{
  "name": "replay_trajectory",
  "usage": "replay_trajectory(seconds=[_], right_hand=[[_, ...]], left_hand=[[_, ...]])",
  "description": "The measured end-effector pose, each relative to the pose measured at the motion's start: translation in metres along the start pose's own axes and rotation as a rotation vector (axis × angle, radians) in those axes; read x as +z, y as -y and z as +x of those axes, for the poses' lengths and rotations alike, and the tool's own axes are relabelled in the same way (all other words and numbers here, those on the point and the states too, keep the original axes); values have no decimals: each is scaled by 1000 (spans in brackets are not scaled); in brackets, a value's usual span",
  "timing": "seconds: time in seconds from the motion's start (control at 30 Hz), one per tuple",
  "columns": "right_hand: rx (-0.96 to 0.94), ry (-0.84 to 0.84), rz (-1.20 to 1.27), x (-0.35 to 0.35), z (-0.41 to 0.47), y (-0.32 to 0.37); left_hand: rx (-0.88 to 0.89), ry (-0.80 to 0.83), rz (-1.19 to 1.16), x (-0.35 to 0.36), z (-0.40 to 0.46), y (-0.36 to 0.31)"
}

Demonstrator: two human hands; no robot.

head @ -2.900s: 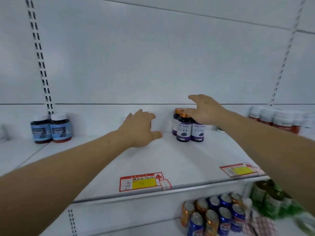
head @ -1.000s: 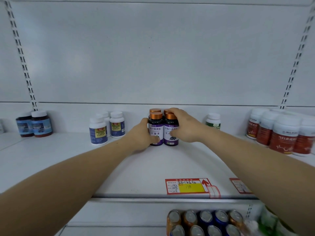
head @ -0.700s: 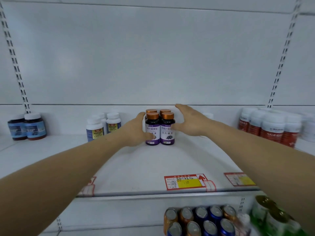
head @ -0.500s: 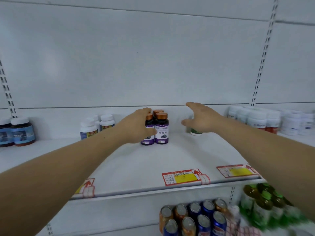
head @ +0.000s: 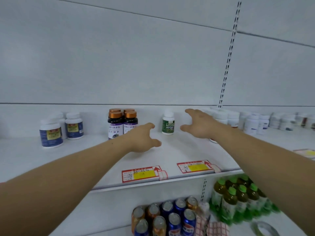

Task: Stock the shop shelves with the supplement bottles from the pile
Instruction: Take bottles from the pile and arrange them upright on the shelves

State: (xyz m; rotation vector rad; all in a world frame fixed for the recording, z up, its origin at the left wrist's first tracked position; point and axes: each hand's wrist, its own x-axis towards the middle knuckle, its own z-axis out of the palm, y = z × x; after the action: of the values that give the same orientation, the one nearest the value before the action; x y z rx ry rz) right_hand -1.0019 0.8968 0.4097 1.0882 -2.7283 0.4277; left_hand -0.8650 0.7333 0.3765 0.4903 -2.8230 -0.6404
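Observation:
Several dark purple-labelled bottles with copper caps (head: 119, 124) stand grouped at the back of the white shelf (head: 179, 155). My left hand (head: 142, 138) hovers open just right of them, fingers spread, holding nothing. To its right a single white bottle with a green label (head: 168, 123) stands alone. My right hand (head: 198, 124) is open on that bottle's right side, apart from it. Both forearms reach in from the bottom corners.
White bottles with blue-yellow labels (head: 51, 133) stand at the left. A row of white bottles (head: 252, 120) fills the right. Price tags (head: 140, 173) lie on the shelf's front edge. Below are cans (head: 170, 217) and green-capped drink bottles (head: 238, 196).
Both hands let go of the purple bottles and shifted right; the left hand opened beside them, the right hand moved past the green-labelled bottle. The view swung right.

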Motion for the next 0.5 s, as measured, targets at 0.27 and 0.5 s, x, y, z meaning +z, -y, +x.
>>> replay_trajectory(seconds=[0.27,0.5], right_hand=[[-152,339,-115,44,41,-52],[-278,398,-132,64,45,-68]], left_hand=[[-247,-75,-85,40,70,-27],[-260,-186,-204,63,112,-44]])
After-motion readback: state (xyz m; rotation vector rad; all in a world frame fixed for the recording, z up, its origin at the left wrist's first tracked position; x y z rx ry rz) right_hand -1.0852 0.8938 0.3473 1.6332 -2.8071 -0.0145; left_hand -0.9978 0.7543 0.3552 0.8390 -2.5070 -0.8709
